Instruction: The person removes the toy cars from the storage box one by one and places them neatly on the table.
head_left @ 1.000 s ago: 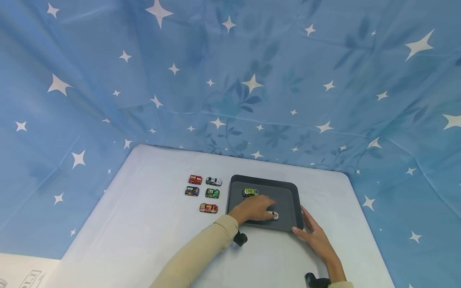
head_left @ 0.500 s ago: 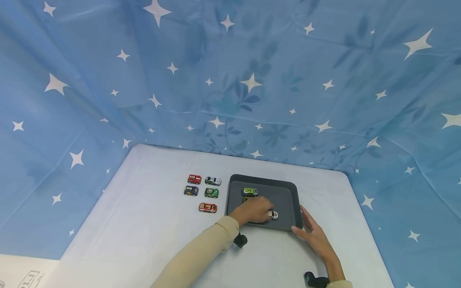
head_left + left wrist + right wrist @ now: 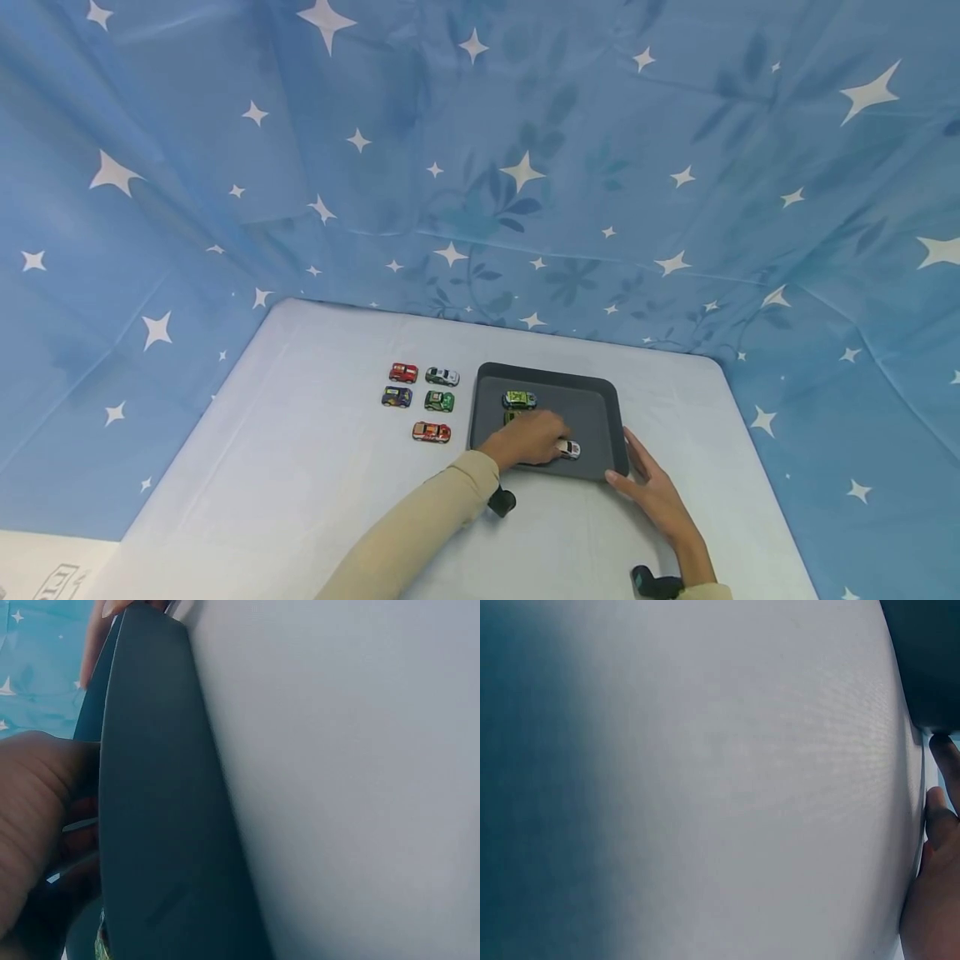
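A dark grey tray [image 3: 592,410] lies on the white table. My left hand [image 3: 534,437] reaches into it from the left and pinches a white toy car [image 3: 572,450] near the front right; its fingertips are partly hidden. Further back in the tray sit a lime-green toy car [image 3: 519,400] and, half covered by the hand, an olive toy car [image 3: 512,415]. My right hand [image 3: 662,500] rests against the tray's front right corner, thumb on the front edge, straight fingers along the right side. The left wrist view shows the tray's outer wall [image 3: 157,772] close up beside that hand.
Left of the tray stand a red toy car [image 3: 403,372], a silver one [image 3: 442,377], a purple one [image 3: 397,397], a green one [image 3: 439,402] and an orange-red one [image 3: 431,432]. A blue star-patterned cloth [image 3: 480,167] surrounds the table.
My left hand has drawn its fingers in round the white car and shifted slightly, uncovering part of the olive car. The right hand stays at the tray corner.
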Demonstrator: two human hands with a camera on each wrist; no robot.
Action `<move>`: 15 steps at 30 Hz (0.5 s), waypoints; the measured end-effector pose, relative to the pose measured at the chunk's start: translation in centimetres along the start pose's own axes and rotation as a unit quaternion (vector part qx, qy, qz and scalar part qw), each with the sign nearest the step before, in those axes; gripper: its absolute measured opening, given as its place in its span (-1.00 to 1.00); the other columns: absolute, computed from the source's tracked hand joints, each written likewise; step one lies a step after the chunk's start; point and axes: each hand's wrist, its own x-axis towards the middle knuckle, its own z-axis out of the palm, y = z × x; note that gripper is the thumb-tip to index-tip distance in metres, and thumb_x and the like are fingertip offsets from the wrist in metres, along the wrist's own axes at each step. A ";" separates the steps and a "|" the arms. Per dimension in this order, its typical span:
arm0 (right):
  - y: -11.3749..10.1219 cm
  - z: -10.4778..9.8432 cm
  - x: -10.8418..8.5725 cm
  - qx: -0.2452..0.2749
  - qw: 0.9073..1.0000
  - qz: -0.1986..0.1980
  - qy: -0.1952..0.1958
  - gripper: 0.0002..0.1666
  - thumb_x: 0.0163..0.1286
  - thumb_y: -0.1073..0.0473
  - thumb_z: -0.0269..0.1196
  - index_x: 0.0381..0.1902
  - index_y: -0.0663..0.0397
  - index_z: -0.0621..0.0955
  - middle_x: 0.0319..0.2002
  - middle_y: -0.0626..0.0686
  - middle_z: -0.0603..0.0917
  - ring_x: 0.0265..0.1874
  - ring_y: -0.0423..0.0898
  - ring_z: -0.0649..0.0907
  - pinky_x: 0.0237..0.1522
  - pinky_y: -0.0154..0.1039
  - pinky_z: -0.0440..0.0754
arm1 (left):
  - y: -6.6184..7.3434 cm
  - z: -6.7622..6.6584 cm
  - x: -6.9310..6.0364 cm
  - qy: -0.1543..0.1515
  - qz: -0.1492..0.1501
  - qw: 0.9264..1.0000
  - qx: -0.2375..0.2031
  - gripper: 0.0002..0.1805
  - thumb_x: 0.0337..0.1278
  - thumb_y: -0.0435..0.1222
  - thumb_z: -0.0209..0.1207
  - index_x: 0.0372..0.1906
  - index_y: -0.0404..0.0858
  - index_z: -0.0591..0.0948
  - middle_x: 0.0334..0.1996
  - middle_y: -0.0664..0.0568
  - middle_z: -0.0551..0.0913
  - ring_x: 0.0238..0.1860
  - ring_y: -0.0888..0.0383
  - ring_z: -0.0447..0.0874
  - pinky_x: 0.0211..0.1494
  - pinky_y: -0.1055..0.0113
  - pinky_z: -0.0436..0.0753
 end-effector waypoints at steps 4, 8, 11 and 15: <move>0.0 0.0 0.0 -0.002 1.000 -0.003 0.000 0.17 0.48 -0.14 0.40 0.79 -0.13 0.01 0.70 0.30 0.01 0.64 0.40 0.05 0.56 0.43 0.03 | -0.1 0.0 0.1 -0.001 -0.002 1.000 -0.024 -0.94 0.41 -0.29 0.40 -0.12 -0.10 0.84 -0.30 0.21 0.73 -0.37 0.36 0.50 -0.25 0.50 0.55; 0.1 0.0 0.0 -0.001 1.000 -0.006 -0.003 0.16 0.48 -0.13 0.40 0.79 -0.14 0.00 0.70 0.31 0.02 0.64 0.40 0.05 0.55 0.43 0.04 | -0.3 -0.2 0.1 -0.001 0.000 0.999 -0.046 -0.93 0.44 -0.31 0.37 -0.12 -0.12 0.83 -0.31 0.22 0.72 -0.38 0.36 0.49 -0.27 0.51 0.52; 0.2 0.0 0.0 0.002 1.000 -0.008 -0.006 0.16 0.48 -0.11 0.40 0.79 -0.14 0.00 0.70 0.31 0.02 0.64 0.41 0.05 0.55 0.44 0.04 | -0.4 -0.5 0.0 0.006 0.007 0.998 -0.057 -0.89 0.46 -0.32 0.36 -0.06 -0.14 0.84 -0.25 0.20 0.75 -0.34 0.38 0.54 -0.22 0.53 0.56; 0.3 -0.1 0.1 -0.002 1.000 -0.008 -0.003 0.17 0.48 -0.11 0.40 0.79 -0.13 -0.01 0.70 0.32 0.02 0.64 0.42 0.05 0.55 0.46 0.02 | -0.6 -1.3 -0.1 0.018 0.020 0.998 -0.063 -0.84 0.46 -0.34 0.34 0.00 -0.16 0.85 -0.17 0.16 0.79 -0.26 0.38 0.60 -0.14 0.54 0.59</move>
